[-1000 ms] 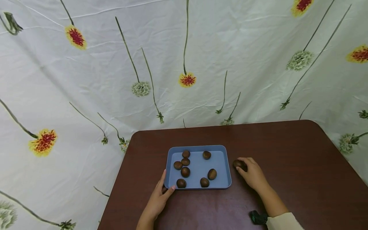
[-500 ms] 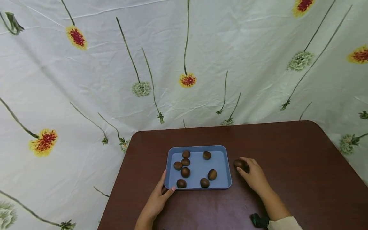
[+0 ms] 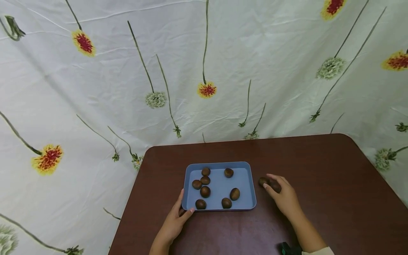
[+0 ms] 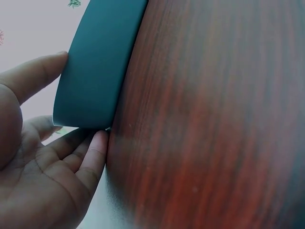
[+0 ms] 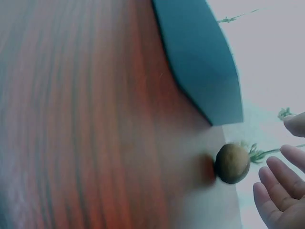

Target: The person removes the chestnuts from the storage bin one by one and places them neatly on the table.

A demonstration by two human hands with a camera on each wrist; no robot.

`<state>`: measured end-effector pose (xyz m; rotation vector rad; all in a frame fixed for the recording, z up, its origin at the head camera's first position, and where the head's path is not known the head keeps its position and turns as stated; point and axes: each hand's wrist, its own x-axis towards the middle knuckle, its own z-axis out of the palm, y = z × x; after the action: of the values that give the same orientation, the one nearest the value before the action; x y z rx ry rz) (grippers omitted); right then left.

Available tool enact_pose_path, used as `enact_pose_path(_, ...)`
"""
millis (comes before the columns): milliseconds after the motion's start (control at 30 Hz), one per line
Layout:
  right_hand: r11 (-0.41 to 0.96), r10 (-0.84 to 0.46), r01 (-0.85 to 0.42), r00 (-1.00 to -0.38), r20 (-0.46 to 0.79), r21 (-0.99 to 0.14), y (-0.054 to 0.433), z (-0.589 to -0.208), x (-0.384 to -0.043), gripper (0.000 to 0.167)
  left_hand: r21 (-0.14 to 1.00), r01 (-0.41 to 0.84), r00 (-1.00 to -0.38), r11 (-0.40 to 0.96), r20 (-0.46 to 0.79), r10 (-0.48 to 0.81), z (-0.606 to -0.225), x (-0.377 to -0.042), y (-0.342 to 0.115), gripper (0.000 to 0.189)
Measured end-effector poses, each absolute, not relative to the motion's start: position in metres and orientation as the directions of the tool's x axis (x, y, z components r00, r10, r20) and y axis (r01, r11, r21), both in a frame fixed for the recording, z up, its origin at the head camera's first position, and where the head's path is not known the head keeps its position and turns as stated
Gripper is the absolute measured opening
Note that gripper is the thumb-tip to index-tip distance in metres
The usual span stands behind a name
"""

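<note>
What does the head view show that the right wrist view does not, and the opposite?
Only the head view: the left hand at the near-left corner of the blue tray and the eight brown roundish objects inside it.

Only the right wrist view: a visible gap between the right hand and the loose object.

Both: that hand and object, the tray, the table and the flowered cloth.

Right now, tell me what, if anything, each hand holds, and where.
Left hand: blue tray, by its near-left corner. Right hand: nothing, beside a brown nut.
</note>
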<state>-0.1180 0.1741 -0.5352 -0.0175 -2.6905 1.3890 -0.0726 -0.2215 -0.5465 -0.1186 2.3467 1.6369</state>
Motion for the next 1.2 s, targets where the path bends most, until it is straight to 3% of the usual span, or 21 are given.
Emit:
enact_pose_path(233,0.555,0.032,-0.134,-0.983,0.182,-0.821,0.162,-0.528,-0.115,0.040,0.899,-0.218,-0.961,0.380,-0.264,0.075,-0.546,-0.071,-0.221,0.089)
enact_pose_path(733,0.488,-0.091,-0.222,-0.975,0.204,-0.844,0.126,-0.524,-0.106,0.041,0.892,-0.245,-0.956,0.381,-0.288,0.060,-0.545,-0.070,-0.220,0.088)
enact_pose_path(1200,0.561,-0.156,-0.281,-0.960,0.234,-0.778,0.100,-0.535,-0.109,0.039,0.893,-0.257,-0.955,0.370,-0.294,0.046,-0.546,-0.071,-0.221,0.088)
